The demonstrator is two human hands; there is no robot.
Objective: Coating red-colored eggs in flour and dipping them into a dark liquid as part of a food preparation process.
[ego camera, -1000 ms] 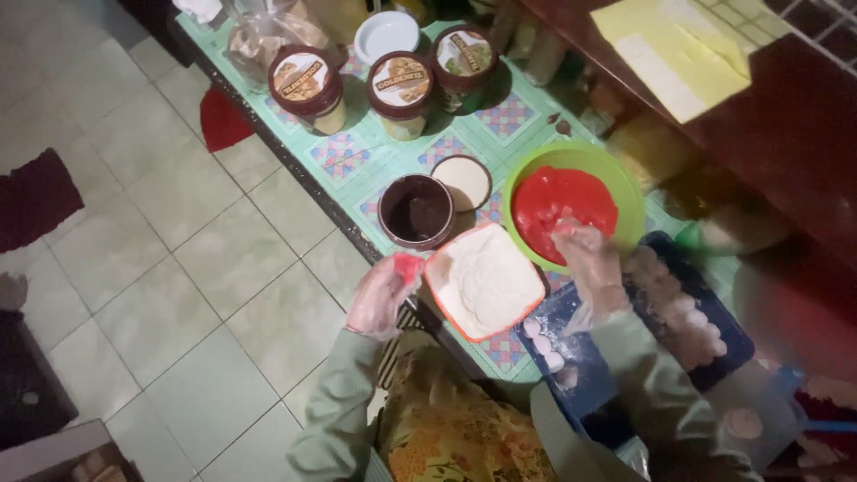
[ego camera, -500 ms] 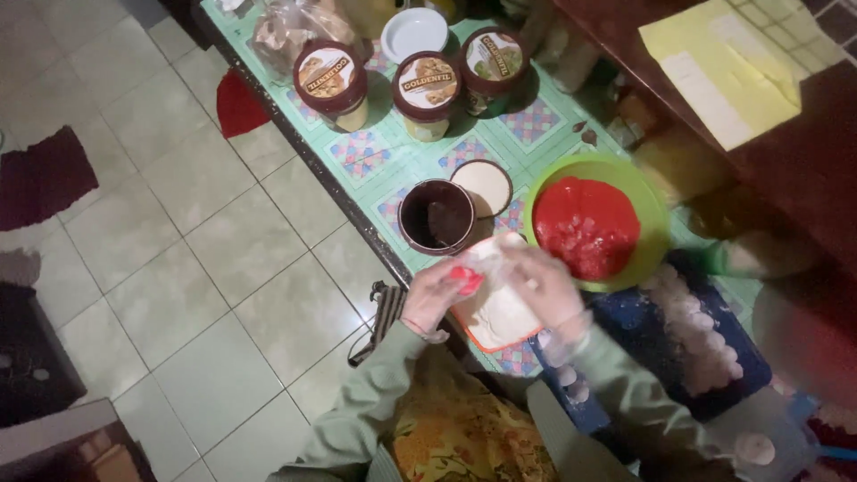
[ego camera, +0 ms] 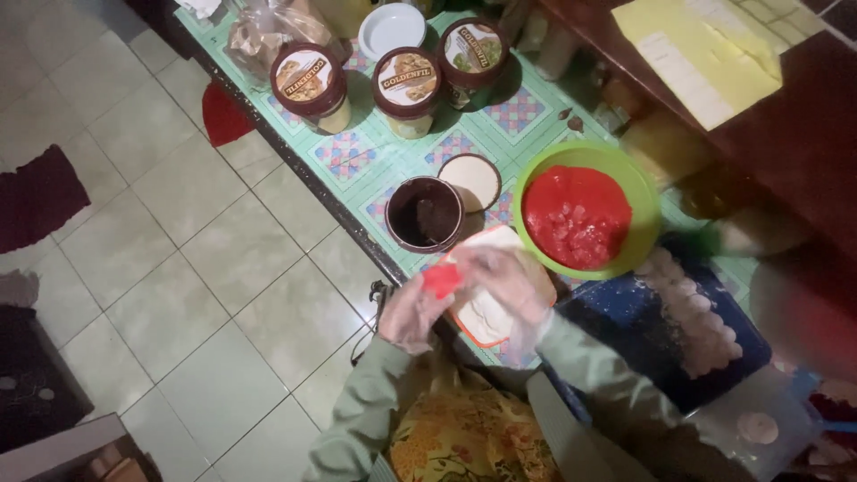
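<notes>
Head view: vs half a second back, both hands are off the green bowl (ego camera: 644,183) side and meet over the white tray (ego camera: 486,312), just below-left of the bowl. A second back they were apart, left at the tray's left edge, right at the bowl rim.

Left hand (ego camera: 412,312) in a clear glove, fingers curled up, pinching a red piece (ego camera: 441,278) at the fingertips. Piece sits over the tray's left edge, well left of the bowl.

Right hand (ego camera: 504,278), also gloved, palm down across the tray, fingers bent toward the red piece; blurred, cannot tell if they are pressed together or touch it.

Bowl holds red filling. Brown tub (ego camera: 425,212) is just left of the bowl, its round lid (ego camera: 470,180) between them. Blue tray (ego camera: 625,321) with pale dough pieces lies below-right of the bowl, touching-close. Three lidded jars (ego camera: 407,89) stand well up-left of the bowl.
</notes>
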